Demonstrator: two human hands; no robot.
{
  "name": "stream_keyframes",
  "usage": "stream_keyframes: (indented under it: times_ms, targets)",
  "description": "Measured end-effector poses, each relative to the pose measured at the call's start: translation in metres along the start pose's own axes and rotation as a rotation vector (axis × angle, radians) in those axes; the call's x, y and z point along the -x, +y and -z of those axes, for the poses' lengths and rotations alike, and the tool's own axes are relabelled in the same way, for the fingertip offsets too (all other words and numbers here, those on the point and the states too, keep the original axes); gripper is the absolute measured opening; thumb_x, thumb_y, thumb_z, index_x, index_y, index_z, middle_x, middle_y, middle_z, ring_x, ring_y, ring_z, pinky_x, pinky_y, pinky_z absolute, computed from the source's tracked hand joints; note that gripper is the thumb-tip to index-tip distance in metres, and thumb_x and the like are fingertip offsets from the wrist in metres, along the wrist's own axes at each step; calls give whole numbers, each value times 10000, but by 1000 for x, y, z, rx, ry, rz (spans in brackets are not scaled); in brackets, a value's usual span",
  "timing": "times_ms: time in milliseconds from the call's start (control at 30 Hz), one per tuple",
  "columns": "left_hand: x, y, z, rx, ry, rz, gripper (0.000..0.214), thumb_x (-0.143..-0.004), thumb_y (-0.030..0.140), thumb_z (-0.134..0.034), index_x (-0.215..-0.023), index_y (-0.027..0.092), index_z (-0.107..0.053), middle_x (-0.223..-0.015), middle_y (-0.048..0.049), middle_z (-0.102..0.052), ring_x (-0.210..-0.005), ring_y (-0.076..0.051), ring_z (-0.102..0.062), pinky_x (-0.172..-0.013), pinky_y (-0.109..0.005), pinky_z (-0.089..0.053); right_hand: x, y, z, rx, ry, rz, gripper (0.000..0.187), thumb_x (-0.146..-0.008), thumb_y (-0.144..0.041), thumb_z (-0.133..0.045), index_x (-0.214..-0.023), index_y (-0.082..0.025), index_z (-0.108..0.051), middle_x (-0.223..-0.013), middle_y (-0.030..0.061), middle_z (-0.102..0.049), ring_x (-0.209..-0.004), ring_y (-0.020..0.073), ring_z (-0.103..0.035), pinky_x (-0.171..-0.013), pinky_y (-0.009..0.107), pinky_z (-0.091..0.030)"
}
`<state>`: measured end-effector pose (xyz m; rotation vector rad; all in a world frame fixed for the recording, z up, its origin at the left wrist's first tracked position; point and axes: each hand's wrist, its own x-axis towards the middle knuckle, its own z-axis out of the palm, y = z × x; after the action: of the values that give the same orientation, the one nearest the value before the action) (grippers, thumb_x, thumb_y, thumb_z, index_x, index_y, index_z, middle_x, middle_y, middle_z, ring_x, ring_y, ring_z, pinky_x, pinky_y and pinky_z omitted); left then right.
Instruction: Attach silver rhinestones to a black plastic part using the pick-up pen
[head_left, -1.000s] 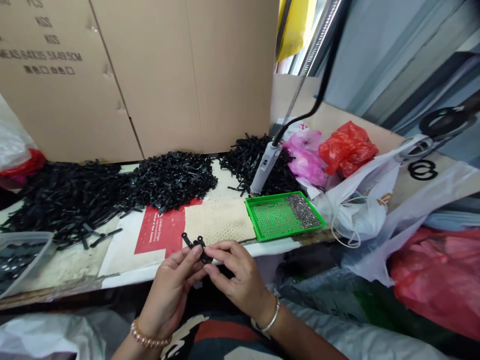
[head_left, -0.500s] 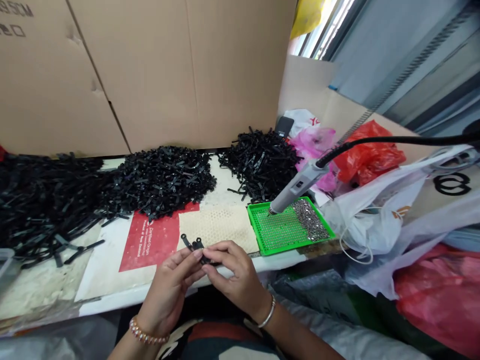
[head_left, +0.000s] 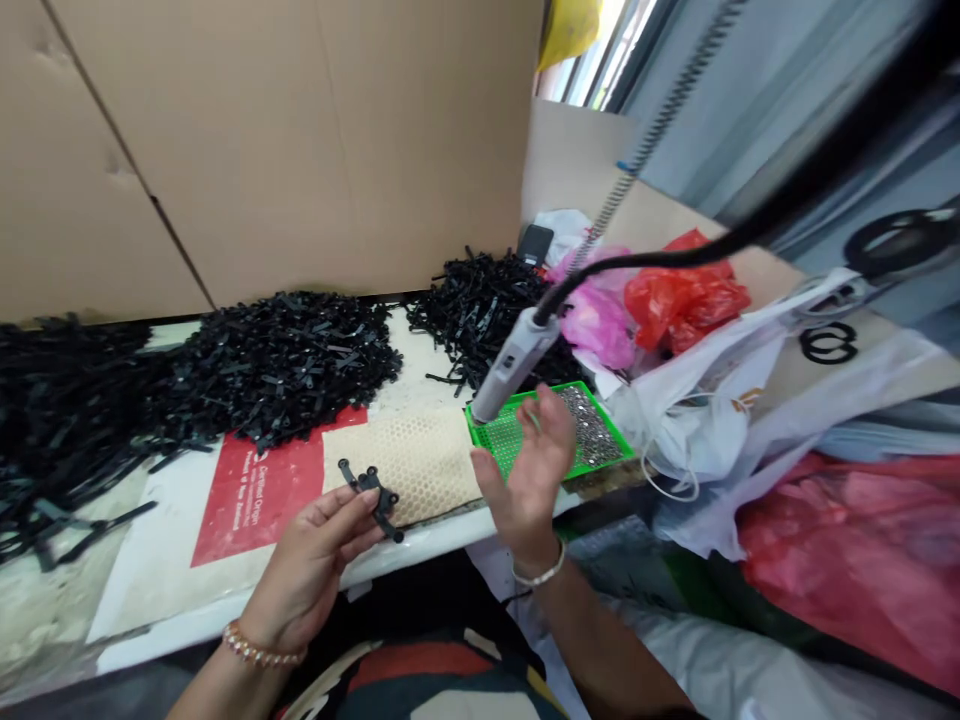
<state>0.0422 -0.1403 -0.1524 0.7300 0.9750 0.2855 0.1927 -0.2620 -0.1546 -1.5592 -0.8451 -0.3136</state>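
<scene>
My left hand (head_left: 315, 560) pinches a small black plastic part (head_left: 371, 487) between thumb and fingers, just above the table's front edge. Open with its fingers spread, my right hand (head_left: 532, 465) is raised in front of a hanging grey electric screwdriver (head_left: 514, 362). The hand is close to the tool and does not grip it. The tool's tip hangs over the left end of a green tray (head_left: 517, 440) holding several small silver screws (head_left: 589, 420).
Heaps of black plastic parts (head_left: 292, 355) lie along the back of the table, against a cardboard wall (head_left: 300, 150). A red and white sheet (head_left: 255, 490) and a beige mesh pad (head_left: 412, 455) lie in front. Pink, red and white plastic bags (head_left: 690, 300) crowd the right.
My right hand has let go of the black part and moved right and up toward the screwdriver, opening. The screwdriver has swung left. My left hand keeps the part.
</scene>
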Motion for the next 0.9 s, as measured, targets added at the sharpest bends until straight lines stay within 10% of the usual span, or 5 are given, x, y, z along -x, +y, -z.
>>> stream_keyframes:
  times_ms: [133, 300, 600, 900]
  targets:
    - [-10, 8, -16, -54, -26, 31, 73, -743, 88, -705, -683, 113, -672, -711, -45, -694, -618, -118, -654, -585, -204, -574, -37, 16, -20, -199, -201, -172, 818, -830, -341, -661, -1450, -292, -129, -1386, 107, -397, -1151, 229, -509, -999, 401, -446]
    - [-28, 18, -51, -73, -74, -4, 160, -773, 17, -637, -636, 98, -655, -677, -38, -679, -567, -94, -633, -557, -183, -566, -71, 14, -24, -353, -357, -235, 491, -858, -315, -597, -1296, -285, -378, -1172, 37, -604, -858, 154, -597, -811, 319, -521]
    - [-67, -9, -76, -147, -129, 35, 193, -721, 55, -705, -566, 101, -600, -602, -35, -645, -554, -95, -626, -561, -176, -547, -79, 63, 6, -497, -91, -446, 313, -790, -330, -650, -1053, -176, -578, -518, -88, -494, -448, 89, -455, -478, 216, -404]
    - [-67, -6, -78, -192, -123, 71, 128, -685, 59, -730, -593, 93, -647, -626, -46, -664, -551, -91, -612, -555, -172, -532, -76, 85, -14, -579, -89, -465, 315, -770, -443, -660, -924, -176, -594, -448, -104, -397, -375, 78, -371, -420, 220, -355]
